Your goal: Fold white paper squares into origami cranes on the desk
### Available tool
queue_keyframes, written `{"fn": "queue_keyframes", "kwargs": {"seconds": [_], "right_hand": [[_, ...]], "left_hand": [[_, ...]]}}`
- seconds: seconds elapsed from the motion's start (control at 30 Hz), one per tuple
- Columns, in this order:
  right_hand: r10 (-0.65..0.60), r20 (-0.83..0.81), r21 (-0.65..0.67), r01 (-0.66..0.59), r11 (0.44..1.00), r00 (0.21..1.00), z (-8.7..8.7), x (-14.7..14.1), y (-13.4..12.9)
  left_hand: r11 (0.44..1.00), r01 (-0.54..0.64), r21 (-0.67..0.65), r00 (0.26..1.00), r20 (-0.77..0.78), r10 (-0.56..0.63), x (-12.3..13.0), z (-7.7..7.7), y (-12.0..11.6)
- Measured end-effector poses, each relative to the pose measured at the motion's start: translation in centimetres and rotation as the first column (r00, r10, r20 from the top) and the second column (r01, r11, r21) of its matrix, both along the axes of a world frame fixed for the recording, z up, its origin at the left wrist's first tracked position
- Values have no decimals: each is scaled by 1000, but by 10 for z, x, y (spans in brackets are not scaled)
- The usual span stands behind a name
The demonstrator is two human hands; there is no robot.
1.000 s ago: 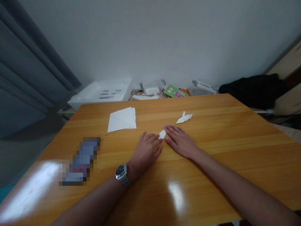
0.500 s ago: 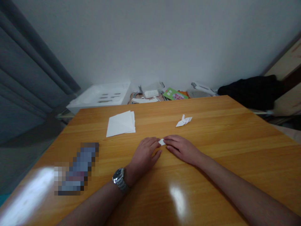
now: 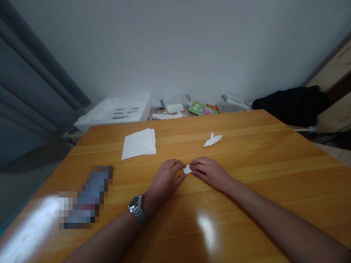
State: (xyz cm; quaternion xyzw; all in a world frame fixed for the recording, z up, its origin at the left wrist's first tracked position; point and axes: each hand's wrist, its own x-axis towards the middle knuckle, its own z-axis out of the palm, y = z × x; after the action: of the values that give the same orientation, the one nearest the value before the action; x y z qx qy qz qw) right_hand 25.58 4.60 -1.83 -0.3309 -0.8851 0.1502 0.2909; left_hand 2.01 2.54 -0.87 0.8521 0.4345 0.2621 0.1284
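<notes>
A small folded piece of white paper (image 3: pixel 187 169) sits between my two hands over the middle of the wooden table (image 3: pixel 241 160). My left hand (image 3: pixel 168 178), with a metal watch (image 3: pixel 136 206) on its wrist, pinches the left end between thumb and fingers. The fingers of my right hand (image 3: pixel 210 172) close on the right end and cover part of it. Beyond my right hand lies a folded white paper bird (image 3: pixel 212 140). A small stack of white paper sheets (image 3: pixel 139 144) rests farther back on the left.
A pixelated dark flat object (image 3: pixel 89 197) lies at the table's left. Behind the far edge are a white foam tray (image 3: pixel 115 109), a green booklet (image 3: pixel 203 108) and assorted items. Black cloth (image 3: pixel 290 106) is heaped at the right; a grey curtain (image 3: pixel 35 69) hangs left.
My left thumb has come up to the paper, forming a pinch with the fingers. The paper has turned slightly and shows more of its surface. The view has shifted a little.
</notes>
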Motion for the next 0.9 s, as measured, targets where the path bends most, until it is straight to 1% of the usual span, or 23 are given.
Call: {"fn": "queue_keyframes", "kwargs": {"seconds": [0.1,0.3,0.5,0.9], "right_hand": [[-3,-1,-4,3,1000,1000,-1,-1,0],[-2,-3,-6,2,1000,1000,0,0,-1],[8,-22,-20,-8,1000,1000,1,0,-1],[9,-30,-28,-10,1000,999,1,0,-1]], "left_hand": [[1000,23,-13,1000,0,-23,0,0,-1],[999,19,-25,1000,-11,-19,-1,-2,1],[1000,21,-10,1000,16,-21,-2,-6,2],[999,34,-17,997,65,-33,-1,-5,2]]}}
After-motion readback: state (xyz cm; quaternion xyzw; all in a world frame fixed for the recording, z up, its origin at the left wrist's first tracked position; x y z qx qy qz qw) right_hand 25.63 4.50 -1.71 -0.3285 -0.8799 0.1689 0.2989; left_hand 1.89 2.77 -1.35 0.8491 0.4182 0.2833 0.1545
